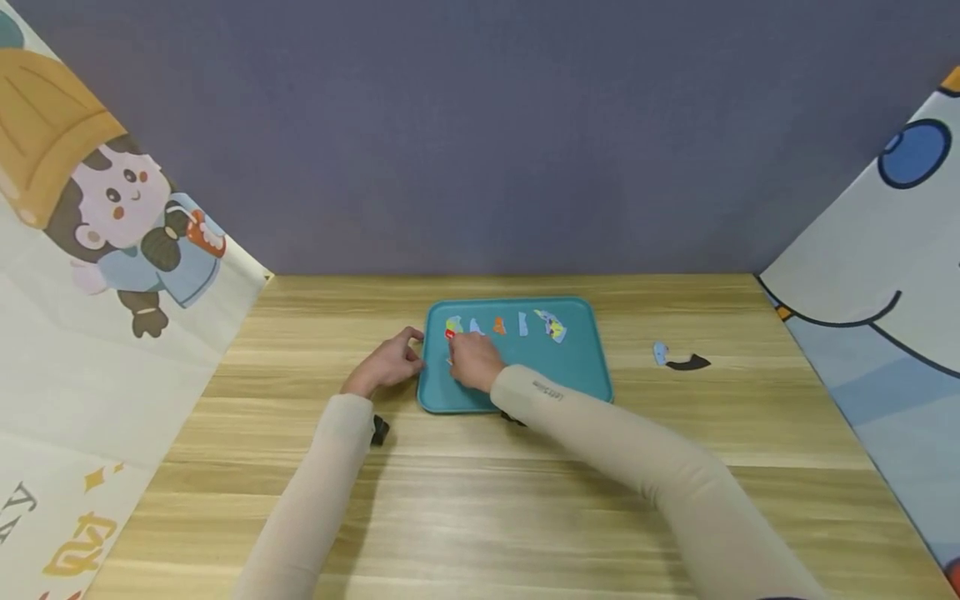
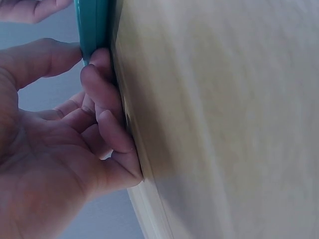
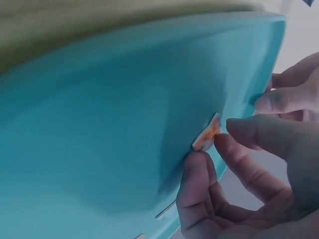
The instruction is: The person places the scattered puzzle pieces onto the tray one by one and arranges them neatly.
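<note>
The left hand (image 1: 388, 362) pinches the left edge of the teal tray (image 1: 555, 362). The right hand (image 1: 475, 361), fingers curled, touches an orange-and-grey piece (image 3: 207, 135) inside that edge; whether it grips or presses, I cannot tell. Flat pieces (image 1: 523, 324) line the tray's far edge. A black piece (image 1: 688, 363) lies toward the table's (image 1: 750, 450) right edge.

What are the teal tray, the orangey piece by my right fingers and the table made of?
Tray: probably smooth plastic; one even colour, rounded rim.
Orangey piece: maybe card or thin wood, finish unclear; it's flat with a pale edge.
Table: wood-look, smooth; grain streaks show, but it could be printed.
</note>
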A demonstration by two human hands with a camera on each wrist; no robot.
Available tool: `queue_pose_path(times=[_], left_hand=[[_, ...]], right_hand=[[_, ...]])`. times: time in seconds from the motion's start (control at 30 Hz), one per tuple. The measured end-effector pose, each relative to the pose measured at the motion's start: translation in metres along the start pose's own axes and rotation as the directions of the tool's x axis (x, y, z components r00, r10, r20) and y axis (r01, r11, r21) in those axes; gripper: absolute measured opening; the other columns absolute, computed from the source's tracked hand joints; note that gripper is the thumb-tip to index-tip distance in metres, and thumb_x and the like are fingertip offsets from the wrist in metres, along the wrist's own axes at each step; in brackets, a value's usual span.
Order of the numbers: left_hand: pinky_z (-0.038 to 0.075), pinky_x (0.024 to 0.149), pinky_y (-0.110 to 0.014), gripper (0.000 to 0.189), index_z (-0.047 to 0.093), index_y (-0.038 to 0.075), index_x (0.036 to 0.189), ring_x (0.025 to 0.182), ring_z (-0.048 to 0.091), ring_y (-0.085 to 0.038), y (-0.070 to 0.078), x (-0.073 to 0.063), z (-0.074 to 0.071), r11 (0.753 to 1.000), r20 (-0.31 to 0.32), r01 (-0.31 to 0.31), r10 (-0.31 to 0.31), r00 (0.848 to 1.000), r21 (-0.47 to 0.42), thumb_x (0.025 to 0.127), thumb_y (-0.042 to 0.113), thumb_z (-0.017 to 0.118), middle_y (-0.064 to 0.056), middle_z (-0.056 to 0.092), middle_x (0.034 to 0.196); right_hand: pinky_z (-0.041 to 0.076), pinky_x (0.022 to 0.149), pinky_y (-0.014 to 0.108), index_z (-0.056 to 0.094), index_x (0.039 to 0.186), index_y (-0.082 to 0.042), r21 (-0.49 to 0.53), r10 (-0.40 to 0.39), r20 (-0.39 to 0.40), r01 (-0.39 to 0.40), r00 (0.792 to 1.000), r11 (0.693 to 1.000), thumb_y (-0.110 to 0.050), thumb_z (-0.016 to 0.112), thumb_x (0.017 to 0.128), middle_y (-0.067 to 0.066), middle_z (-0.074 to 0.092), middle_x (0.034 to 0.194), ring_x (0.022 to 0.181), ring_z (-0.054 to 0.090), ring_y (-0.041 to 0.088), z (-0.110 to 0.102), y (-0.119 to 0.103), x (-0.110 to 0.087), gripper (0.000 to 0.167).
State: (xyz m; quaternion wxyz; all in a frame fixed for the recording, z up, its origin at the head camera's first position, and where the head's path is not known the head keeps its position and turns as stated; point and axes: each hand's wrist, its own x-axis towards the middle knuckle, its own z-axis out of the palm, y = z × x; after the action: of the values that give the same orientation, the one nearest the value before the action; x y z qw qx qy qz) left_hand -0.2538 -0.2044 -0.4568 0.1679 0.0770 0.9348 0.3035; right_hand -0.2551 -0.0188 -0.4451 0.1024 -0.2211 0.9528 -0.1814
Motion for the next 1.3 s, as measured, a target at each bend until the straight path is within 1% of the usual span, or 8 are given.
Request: queue_pose_path(times=[0.13,0.33,0.57,0.73,0.83,1.03,1.17,1.3], left_hand=[[0.047,0.077,-0.040,0.052,0.038,0.006,0.135,0.085,0.059,-0.024,0.000,0.000,0.000,1.000,-0.002,-0.009,0.009,1.000,0.002,0.089,0.014,0.061,-0.013,0.062,0.097],[0.046,0.079,-0.042,0.052,0.038,0.005,0.135,0.087,0.058,-0.026,0.002,-0.002,-0.002,1.000,-0.001,-0.018,0.018,1.000,0.000,0.089,0.013,0.061,-0.014,0.062,0.098],[0.046,0.079,-0.042,0.052,0.037,0.006,0.136,0.087,0.059,-0.025,0.000,-0.002,-0.002,1.000,0.008,-0.006,0.006,1.000,-0.009,0.090,0.014,0.061,-0.014,0.062,0.099],[0.047,0.078,-0.041,0.053,0.037,0.006,0.136,0.087,0.058,-0.025,0.000,-0.001,-0.001,1.000,0.010,-0.005,0.005,1.000,0.000,0.089,0.014,0.061,-0.014,0.061,0.099],[0.047,0.077,-0.041,0.053,0.037,0.005,0.135,0.086,0.058,-0.026,0.001,-0.002,-0.001,1.000,0.008,-0.003,0.003,1.000,-0.006,0.089,0.014,0.061,-0.014,0.062,0.097],[0.047,0.077,-0.042,0.053,0.037,0.004,0.135,0.085,0.058,-0.026,0.001,-0.003,-0.001,1.000,0.010,-0.009,0.009,1.000,-0.003,0.089,0.014,0.061,-0.014,0.061,0.097],[0.046,0.079,-0.042,0.053,0.037,0.005,0.135,0.086,0.058,-0.026,0.002,-0.004,-0.002,1.000,0.008,-0.006,0.006,1.000,-0.003,0.089,0.014,0.061,-0.015,0.061,0.098],[0.046,0.078,-0.042,0.053,0.037,0.004,0.135,0.085,0.058,-0.026,0.002,-0.003,-0.002,1.000,0.007,-0.015,0.015,1.000,-0.004,0.089,0.014,0.061,-0.015,0.062,0.097]], right_hand=[[0.048,0.068,0.031,0.065,0.082,-0.009,0.031,-0.006,0.013,0.006,1.000,0.999,-0.016,0.067,0.086,0.000,0.062,0.077,0.073,0.058,0.017,-0.005,0.004,-0.005,0.008],[0.045,0.058,0.029,0.062,0.080,-0.007,0.155,0.011,-0.018,-0.008,1.000,0.988,-0.012,0.069,0.083,0.002,0.059,0.073,0.063,0.054,0.016,-0.018,0.016,-0.016,0.010],[0.046,0.069,0.035,0.066,0.090,-0.007,0.146,0.085,-0.077,-0.073,0.993,0.987,-0.014,0.068,0.083,0.003,0.062,0.084,0.070,0.056,0.018,-0.046,0.040,-0.027,0.010],[0.046,0.065,0.035,0.066,0.095,-0.006,0.190,0.145,-0.090,-0.125,0.985,0.974,-0.015,0.066,0.085,0.006,0.061,0.095,0.071,0.056,0.021,-0.068,0.063,-0.038,0.013],[0.046,0.065,0.035,0.066,0.097,-0.005,0.190,0.164,-0.097,-0.143,0.982,0.971,-0.017,0.066,0.086,0.008,0.061,0.095,0.072,0.055,0.020,-0.079,0.079,-0.044,0.016],[0.047,0.071,0.037,0.064,0.102,-0.001,0.220,0.213,-0.099,-0.188,0.972,0.957,-0.016,0.065,0.087,0.013,0.061,0.097,0.081,0.057,0.024,-0.101,0.111,-0.062,0.021],[0.046,0.076,0.041,0.063,0.102,0.002,0.256,0.224,-0.126,-0.186,0.967,0.949,-0.014,0.066,0.087,0.016,0.059,0.102,0.089,0.055,0.028,-0.111,0.133,-0.077,0.022],[0.045,0.079,0.043,0.063,0.105,0.004,0.216,0.223,-0.150,-0.188,0.963,0.958,-0.013,0.066,0.087,0.018,0.059,0.101,0.091,0.054,0.031,-0.115,0.155,-0.094,0.025]])
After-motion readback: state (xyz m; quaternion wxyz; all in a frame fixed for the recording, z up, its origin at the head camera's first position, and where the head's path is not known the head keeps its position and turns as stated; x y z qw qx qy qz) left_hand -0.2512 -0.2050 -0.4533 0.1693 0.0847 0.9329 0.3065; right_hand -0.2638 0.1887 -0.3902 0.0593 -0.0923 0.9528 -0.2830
